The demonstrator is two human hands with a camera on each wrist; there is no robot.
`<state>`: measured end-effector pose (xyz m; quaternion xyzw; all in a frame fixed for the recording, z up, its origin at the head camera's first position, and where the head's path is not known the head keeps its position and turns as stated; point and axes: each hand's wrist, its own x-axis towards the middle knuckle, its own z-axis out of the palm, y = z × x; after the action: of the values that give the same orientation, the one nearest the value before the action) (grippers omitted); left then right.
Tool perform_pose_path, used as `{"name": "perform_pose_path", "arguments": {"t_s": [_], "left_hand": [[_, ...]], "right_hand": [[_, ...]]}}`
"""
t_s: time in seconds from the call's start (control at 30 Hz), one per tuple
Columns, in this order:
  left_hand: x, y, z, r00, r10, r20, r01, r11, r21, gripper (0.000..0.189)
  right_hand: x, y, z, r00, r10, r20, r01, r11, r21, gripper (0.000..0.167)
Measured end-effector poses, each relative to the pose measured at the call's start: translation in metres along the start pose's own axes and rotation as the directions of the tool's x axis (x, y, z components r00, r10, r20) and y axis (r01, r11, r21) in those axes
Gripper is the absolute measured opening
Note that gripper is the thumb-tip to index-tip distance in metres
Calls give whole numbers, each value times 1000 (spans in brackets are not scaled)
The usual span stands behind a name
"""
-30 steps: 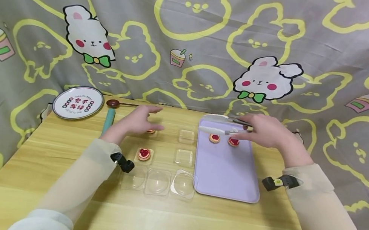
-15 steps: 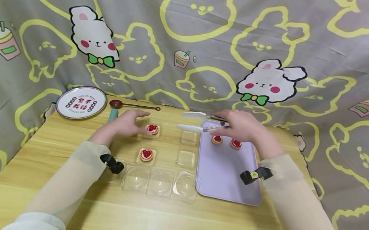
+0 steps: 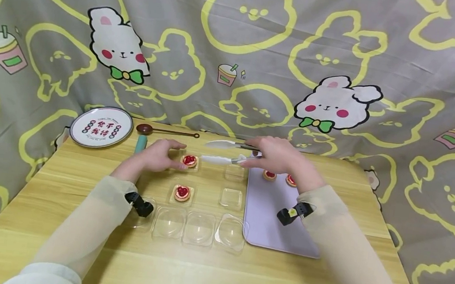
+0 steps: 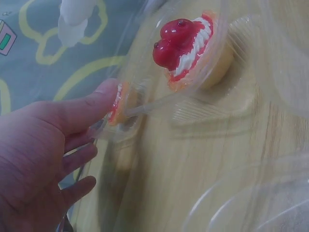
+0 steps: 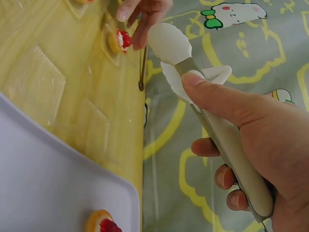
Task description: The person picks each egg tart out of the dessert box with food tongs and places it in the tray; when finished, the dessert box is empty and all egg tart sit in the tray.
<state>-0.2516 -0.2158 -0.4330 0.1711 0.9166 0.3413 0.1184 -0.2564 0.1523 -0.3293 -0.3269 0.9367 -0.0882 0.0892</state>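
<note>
My left hand (image 3: 158,155) is beside the rear tart (image 3: 189,160), fingers loosely extended. That tart, red-topped with white cream, sits in a square clear plastic base; in the left wrist view my thumb (image 4: 99,104) overlaps its edge. Nearer the front, a second tart (image 3: 182,193) sits in another clear base. My right hand (image 3: 274,153) grips white-tipped metal tongs (image 5: 219,128), pointing left above the clear bases. Their two tips stand apart with nothing between them. Behind and under the right forearm lies a lilac tray (image 3: 276,227) bearing tarts, partly hidden.
Several clear domed lids (image 3: 199,229) lie in a row at the front, one overlapping the tray. One clear base (image 3: 231,198) is left of the tray. Back left are a printed plate (image 3: 102,128), a long-handled brown spoon (image 3: 143,128) and a teal rod (image 3: 141,144).
My right hand has carried the tongs leftward from above the tray, their tips still apart. My left hand has drawn back to the left, uncovering the rear tart.
</note>
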Motion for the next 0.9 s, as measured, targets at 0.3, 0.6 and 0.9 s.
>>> {"name": "perform_pose_path", "arguments": {"t_s": [0.3, 0.6, 0.9], "left_hand": [[0, -1, 2, 1000, -4, 0, 4, 1000, 10, 75], [1, -3, 6, 1000, 0, 0, 0, 999, 44, 80], [0, -1, 6, 1000, 10, 5, -11, 996, 84, 78]], "right_hand": [[19, -7, 13, 999, -36, 22, 36, 999, -15, 70], [37, -16, 20, 998, -31, 62, 34, 999, -42, 69], [57, -28, 21, 992, -34, 123, 49, 992, -115, 57]]}}
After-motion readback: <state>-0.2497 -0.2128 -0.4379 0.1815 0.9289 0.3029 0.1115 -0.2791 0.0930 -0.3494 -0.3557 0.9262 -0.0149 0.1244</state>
